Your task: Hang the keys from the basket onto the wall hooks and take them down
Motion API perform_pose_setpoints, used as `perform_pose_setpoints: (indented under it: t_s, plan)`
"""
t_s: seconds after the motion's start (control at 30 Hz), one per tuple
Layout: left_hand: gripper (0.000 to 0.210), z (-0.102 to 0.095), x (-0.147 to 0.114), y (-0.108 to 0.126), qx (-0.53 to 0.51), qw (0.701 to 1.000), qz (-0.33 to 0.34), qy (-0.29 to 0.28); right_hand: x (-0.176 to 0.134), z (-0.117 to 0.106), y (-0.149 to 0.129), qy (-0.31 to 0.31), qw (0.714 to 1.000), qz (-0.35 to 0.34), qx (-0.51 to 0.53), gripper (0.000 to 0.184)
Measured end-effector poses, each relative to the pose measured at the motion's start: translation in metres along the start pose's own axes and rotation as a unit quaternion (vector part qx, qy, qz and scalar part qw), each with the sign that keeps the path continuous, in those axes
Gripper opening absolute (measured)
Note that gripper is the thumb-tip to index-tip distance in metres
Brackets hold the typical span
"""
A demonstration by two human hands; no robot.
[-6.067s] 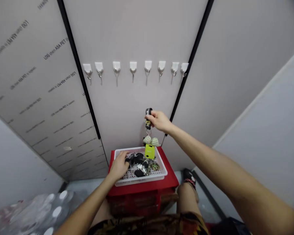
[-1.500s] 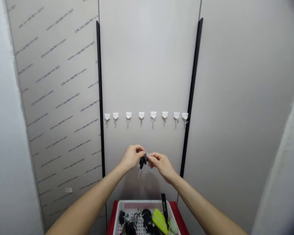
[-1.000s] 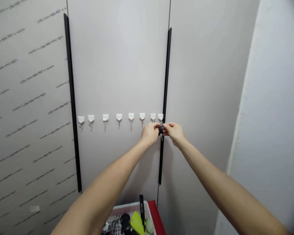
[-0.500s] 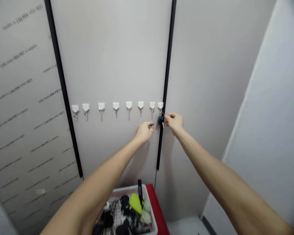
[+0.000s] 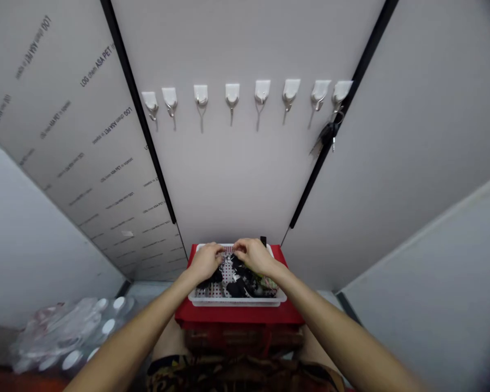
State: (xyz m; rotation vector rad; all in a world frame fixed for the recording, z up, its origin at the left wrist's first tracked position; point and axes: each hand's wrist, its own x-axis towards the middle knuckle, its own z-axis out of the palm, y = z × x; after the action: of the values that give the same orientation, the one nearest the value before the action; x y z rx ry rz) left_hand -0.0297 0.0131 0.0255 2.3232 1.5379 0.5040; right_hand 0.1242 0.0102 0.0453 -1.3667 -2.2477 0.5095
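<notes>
"Keys point(image 5: 242, 288), by the look of it, a dark heap inside the white basket point(image 5: 237, 301). Why a basket, do you suppose?"

"Its sides keep loose bunches together, I'd say. There's the left hand point(image 5: 206, 262) over the basket's left end, and the right hand point(image 5: 255, 256) over its back, right of the middle."

"Gripping anything?"

"Can't tell from here. Both sets of fingers are bent, with only a narrow gap by the right thumb, and the hands hide what's under them. Two hands probably help where bunches tangle."

"And the red stand point(image 5: 240, 314) beneath the basket?"

"Raises it, I'd guess, so both hands reach in easily, right below the hooks point(image 5: 232, 93)."

"One bunch point(image 5: 329, 132) hangs above the basket, off to its right."

"By its ring, on the end hook point(image 5: 342, 90); that seems to let the metal ends dangle free."

"Those bottles point(image 5: 108, 327)?"

"Low down, well left of the basket, perhaps for legroom."
</notes>
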Motion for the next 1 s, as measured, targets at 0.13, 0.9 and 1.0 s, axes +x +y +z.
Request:
perform_pose_setpoints:
  t_s: [0.13,0.9,1.0]
  plan:
    - [0.03,0.016,-0.003,0.001,0.062,0.997,-0.017,-0.038,0.005,0.015,0.008,-0.062,0.988,0.031,-0.139,0.019]
    - [0.034,0.023,-0.005,0.001,0.039,0.999,-0.021,-0.021,0.006,0.023,0.002,-0.055,0.986,0.035,-0.152,0.021]
    - [0.023,0.025,-0.004,-0.001,-0.018,1.0,-0.011,0.0,0.005,0.014,0.006,-0.012,0.997,0.056,-0.06,0.022]
